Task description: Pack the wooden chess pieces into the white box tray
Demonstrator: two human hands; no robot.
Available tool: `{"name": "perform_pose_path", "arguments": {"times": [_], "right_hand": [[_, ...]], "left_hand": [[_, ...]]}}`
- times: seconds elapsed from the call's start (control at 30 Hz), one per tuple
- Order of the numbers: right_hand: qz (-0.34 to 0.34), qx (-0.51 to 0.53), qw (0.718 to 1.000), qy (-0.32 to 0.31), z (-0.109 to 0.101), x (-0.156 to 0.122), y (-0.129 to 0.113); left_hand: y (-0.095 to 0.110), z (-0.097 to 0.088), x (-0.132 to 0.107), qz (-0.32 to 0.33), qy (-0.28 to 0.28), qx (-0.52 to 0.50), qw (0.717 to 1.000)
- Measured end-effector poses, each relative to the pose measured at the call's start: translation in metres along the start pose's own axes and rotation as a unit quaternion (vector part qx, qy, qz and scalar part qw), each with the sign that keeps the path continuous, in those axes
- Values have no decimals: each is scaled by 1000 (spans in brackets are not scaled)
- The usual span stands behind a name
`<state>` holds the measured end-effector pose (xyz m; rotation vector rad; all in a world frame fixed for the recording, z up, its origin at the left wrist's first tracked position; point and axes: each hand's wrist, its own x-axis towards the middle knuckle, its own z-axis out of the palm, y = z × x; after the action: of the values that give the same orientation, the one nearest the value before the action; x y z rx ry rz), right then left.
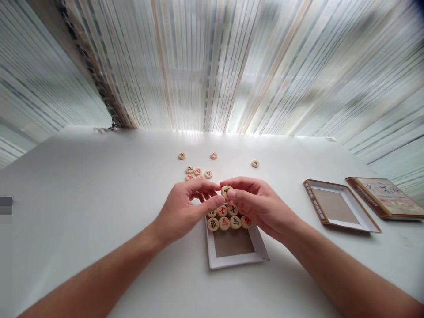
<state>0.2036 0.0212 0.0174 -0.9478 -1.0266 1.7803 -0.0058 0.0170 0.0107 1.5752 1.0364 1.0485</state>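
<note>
A round wooden Chinese chess piece [226,191] with a black character is held up above an open box tray [212,260]. My right hand [256,198] pinches it between thumb and forefinger. From the other side, the thumb and forefinger of my left hand [188,203] meet its left edge, the other fingers curled behind. Beneath my hands, rows of pieces with red and black characters lie face up in the tray, among them a black-marked piece [213,224] and a red-marked piece [224,222]. My fingers hide part of the upper row. The tray's near part shows its brown bottom.
Beyond my hands, several loose pieces [208,174] are scattered on the white table [99,190], with one piece [255,163] off to the right. A second shallow tray [357,223] and a printed box lid [391,196] lie at the right. Striped curtains [198,66] hang behind the table.
</note>
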Motion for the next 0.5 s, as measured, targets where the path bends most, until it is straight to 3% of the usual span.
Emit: {"name": "perform_pose_path", "arguments": {"times": [0.23,0.5], "right_hand": [[-13,-16,1000,-1,4,-7,1],[-53,-58,997,25,4,-10,6]], "left_hand": [[11,3,-5,-22,-49,-68,996],[11,8,-10,39,-3,30,999]]}}
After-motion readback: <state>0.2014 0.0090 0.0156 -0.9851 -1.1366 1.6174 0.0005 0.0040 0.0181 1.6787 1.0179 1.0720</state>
